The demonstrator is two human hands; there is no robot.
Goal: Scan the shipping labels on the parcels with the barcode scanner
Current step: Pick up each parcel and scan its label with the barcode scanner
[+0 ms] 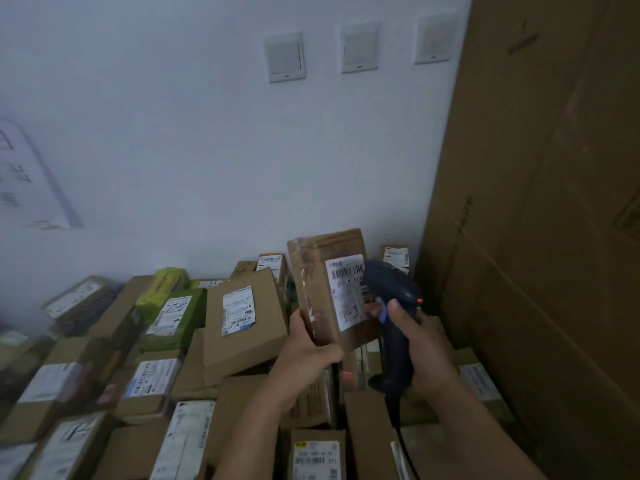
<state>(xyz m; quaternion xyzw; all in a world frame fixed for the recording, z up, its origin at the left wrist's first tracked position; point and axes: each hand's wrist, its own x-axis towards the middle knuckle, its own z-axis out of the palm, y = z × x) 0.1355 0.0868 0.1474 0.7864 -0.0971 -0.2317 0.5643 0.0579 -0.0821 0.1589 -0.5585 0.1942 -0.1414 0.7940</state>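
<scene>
Both hands are busy: my left hand (306,353) is gripping the lower corner of a cardboard parcel (317,271), holding it upright above the pile of parcels (242,344). My right hand (420,341) is wrapping round the scanner (389,284) handle, its nose sitting just beside the label (346,296). I am judging the box light and stiff, its taped side slippery, so I am favouring the bare corners.

My left hand (309,344) raised, thumb up along side of parcel (313,271), fingers curled under its lower end. My right hand (420,341) wrapped round handle of scanner (389,282), forefinger at front. Both forearms bare, angled up and inward.
</scene>
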